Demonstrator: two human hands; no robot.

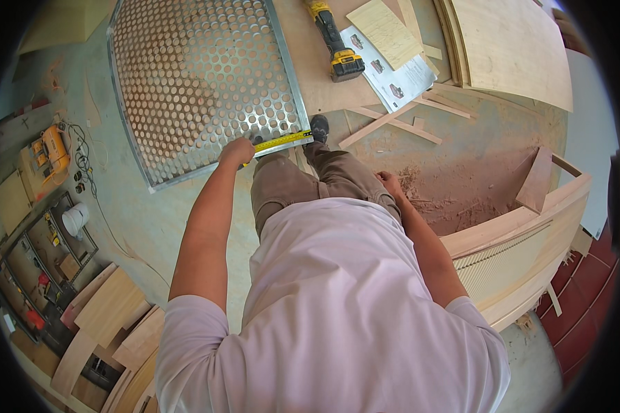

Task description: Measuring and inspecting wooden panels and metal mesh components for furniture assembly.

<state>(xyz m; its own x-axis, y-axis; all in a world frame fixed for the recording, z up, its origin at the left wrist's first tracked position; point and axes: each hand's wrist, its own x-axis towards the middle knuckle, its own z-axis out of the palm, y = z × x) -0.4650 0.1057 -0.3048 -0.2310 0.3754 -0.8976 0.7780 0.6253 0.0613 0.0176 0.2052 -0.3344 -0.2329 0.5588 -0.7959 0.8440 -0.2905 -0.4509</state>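
Note:
My left hand (237, 152) is closed round a tape measure at the near edge of a perforated metal panel (207, 76) with a plain metal frame. The yellow tape blade (281, 141) runs from that hand along the near edge to the panel's near right corner, by my shoe (319, 129). Beside my right thigh, my right hand (390, 184) is curled with its fingers partly hidden; what it holds, if anything, I cannot make out.
A yellow and black cordless tool (337, 48) lies on a board beside printed sheets (393, 82) and a small plywood piece (384, 32). Wood strips (393, 124) cross ahead. At right stands a curved wooden frame (510, 255); at left, an orange machine (51, 155) with cables.

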